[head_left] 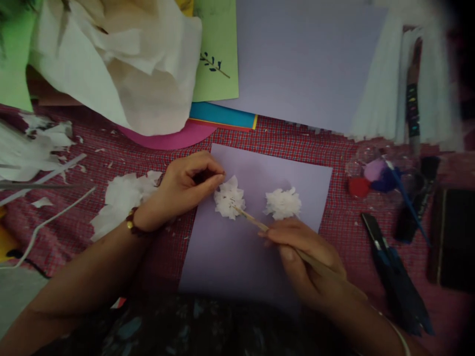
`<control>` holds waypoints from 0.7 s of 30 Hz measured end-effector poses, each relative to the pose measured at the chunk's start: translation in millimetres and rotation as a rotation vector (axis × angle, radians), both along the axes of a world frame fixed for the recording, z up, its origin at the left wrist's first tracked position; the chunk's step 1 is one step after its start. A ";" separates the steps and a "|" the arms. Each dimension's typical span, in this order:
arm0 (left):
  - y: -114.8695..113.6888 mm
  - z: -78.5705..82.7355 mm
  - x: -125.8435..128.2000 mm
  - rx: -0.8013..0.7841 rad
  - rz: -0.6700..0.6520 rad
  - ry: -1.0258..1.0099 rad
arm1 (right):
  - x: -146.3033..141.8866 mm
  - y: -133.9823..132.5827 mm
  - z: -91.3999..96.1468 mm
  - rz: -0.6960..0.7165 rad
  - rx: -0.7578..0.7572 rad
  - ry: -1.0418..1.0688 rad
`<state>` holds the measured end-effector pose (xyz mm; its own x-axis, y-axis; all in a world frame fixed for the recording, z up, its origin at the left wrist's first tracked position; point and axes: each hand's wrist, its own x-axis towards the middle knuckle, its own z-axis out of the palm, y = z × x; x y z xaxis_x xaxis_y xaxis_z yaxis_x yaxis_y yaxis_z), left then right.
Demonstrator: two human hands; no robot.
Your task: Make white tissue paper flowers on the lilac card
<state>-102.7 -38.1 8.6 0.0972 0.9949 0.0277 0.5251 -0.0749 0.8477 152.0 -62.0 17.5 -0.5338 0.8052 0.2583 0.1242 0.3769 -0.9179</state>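
A lilac sheet of paper (256, 247) lies on the red checked cloth before me. Two white tissue flowers rest on it: one on the left (229, 198), one on the right (283, 202). My left hand (187, 185) is curled, its fingertips pinching the left flower's upper edge. My right hand (304, 257) grips a thin wooden stick (252, 222) like a pen. The stick's tip touches the lower part of the left flower.
Crumpled white tissue (122, 64) and coloured card sheets (218, 49) lie at the back. Tissue scraps (122, 198) sit at the left. At the right are pom-poms (373, 178), a blue brush (408, 202), dark tools (393, 277) and a black case (452, 237).
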 end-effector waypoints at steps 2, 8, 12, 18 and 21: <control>0.0 -0.4 -0.3 -0.002 -0.008 -0.010 | 0.1 -0.3 -1.2 -0.052 -0.010 0.012; 1.0 -0.2 0.5 -0.007 -0.007 0.003 | 1.8 -2.8 -1.0 0.014 0.026 0.004; 2.1 -0.5 0.3 0.012 -0.030 0.032 | 3.5 -3.1 0.6 0.031 0.046 -0.066; 2.6 -3.0 -0.9 0.037 -0.032 0.033 | 0.0 -0.2 -2.1 -0.050 0.020 -0.093; 2.3 -4.2 -1.3 0.037 -0.039 0.027 | -0.7 0.2 -3.5 -0.061 0.011 -0.104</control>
<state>-104.1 -35.8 4.5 0.1366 0.9887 0.0616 0.5435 -0.1268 0.8298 151.3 -61.8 14.0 -0.5084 0.8343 0.2132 0.2420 0.3760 -0.8945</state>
